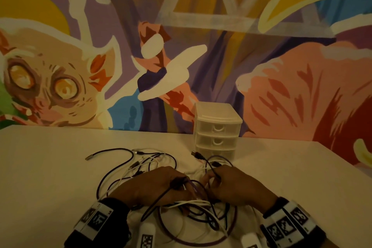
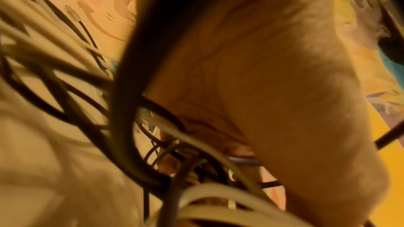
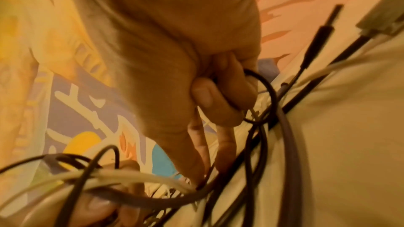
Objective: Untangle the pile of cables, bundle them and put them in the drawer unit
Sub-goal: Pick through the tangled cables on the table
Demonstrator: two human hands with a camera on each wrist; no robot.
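Observation:
A tangle of purple, dark and white cables [image 1: 181, 207] lies on the pale table [image 1: 50, 167] right in front of me. Both hands are in it. My left hand [image 1: 181, 184] curls its fingers round a purple cable in the middle of the pile; the left wrist view shows only its palm [image 2: 262, 92] with cables [image 2: 122, 110] running past. My right hand [image 1: 211, 180] pinches a thin dark cable loop [image 3: 265, 89] between thumb and forefinger [image 3: 218, 96]. The white three-drawer unit [image 1: 217, 131] stands behind the pile, all drawers closed.
A painted mural wall rises behind the table. Loose cable ends reach left to a silver plug [image 1: 88, 158] and back to a dark USB plug [image 1: 196, 154] by the drawer unit. The table's right edge [image 1: 346, 163] runs diagonally. Two white tagged objects [image 1: 147, 235] sit at the near edge.

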